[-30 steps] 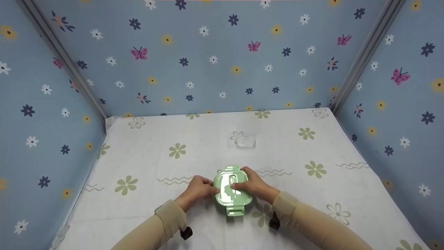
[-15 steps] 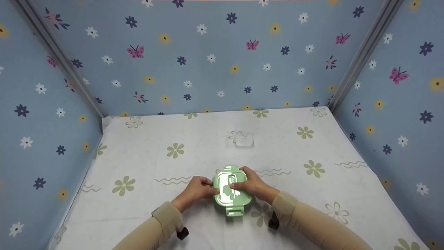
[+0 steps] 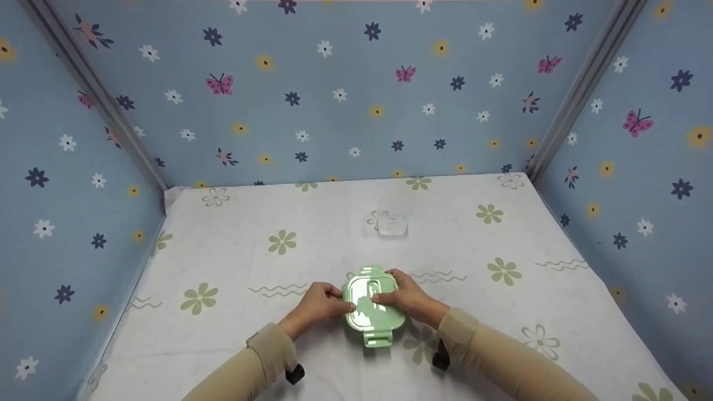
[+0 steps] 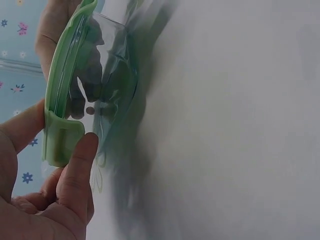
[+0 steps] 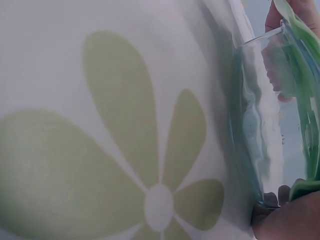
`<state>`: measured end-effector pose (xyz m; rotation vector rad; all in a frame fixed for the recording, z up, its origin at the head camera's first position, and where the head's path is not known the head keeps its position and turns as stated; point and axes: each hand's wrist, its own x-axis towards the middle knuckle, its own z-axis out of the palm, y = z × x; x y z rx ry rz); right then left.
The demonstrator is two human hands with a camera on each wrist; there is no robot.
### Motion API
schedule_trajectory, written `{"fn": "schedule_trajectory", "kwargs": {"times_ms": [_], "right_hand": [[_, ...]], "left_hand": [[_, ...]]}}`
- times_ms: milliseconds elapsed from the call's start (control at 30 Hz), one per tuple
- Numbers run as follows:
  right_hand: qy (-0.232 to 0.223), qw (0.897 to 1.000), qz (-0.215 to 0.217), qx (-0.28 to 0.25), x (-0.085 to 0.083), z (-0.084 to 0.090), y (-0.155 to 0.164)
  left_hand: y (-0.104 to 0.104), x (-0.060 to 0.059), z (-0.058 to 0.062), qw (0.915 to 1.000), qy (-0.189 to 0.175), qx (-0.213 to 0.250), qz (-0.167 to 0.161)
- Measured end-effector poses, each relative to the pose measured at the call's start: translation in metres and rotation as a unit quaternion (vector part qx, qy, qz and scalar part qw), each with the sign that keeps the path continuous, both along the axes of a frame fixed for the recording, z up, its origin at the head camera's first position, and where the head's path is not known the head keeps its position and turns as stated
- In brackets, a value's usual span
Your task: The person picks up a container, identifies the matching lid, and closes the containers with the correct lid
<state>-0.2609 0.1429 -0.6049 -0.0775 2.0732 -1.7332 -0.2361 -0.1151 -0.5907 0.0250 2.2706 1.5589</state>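
Observation:
A glass food container (image 3: 365, 320) with a light green snap-on lid sits on the cloth near the front middle. Its front and back clips stick outward in the head view. My left hand (image 3: 320, 305) pinches its left side, thumb on the lid's edge. In the left wrist view the index fingertip (image 4: 89, 142) lies at the lower edge of a green clip (image 4: 65, 142), beside the clear glass wall. My right hand (image 3: 415, 298) grips the opposite side, its thumb lying across the lid top. The right wrist view shows fingers (image 5: 290, 217) curled near the container's base.
A small see-through squarish object (image 3: 393, 225) lies on the cloth behind the container. The white flowered cloth (image 3: 234, 234) covers the table. Blue patterned walls (image 3: 356, 128) with grey corner posts stand at the back and both sides.

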Motion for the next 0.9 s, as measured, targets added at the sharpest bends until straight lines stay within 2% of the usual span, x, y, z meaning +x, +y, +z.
{"fn": "schedule_trajectory", "kwargs": {"times_ms": [167,433,533,700,900], "right_hand": [[0.0,1.0,0.001,0.025,0.0,0.001,0.0],[0.029,0.996,-0.003,0.084,-0.003,0.006,0.003],[0.035,0.995,0.004,0.095,-0.005,0.008,0.007],[0.039,0.995,0.012,0.095,-0.011,0.011,0.015],[0.036,0.993,0.016,0.111,-0.016,0.015,0.026]], "left_hand": [[0.0,0.002,0.0,1.0,0.005,-0.006,-0.001],[0.0,0.005,-0.002,0.9995,0.028,-0.01,-0.007],[0.001,0.008,-0.003,0.9995,0.03,0.004,-0.01],[0.003,0.014,-0.004,0.9985,0.005,0.053,-0.011],[0.002,0.021,-0.003,0.998,-0.007,0.062,-0.012]]}}
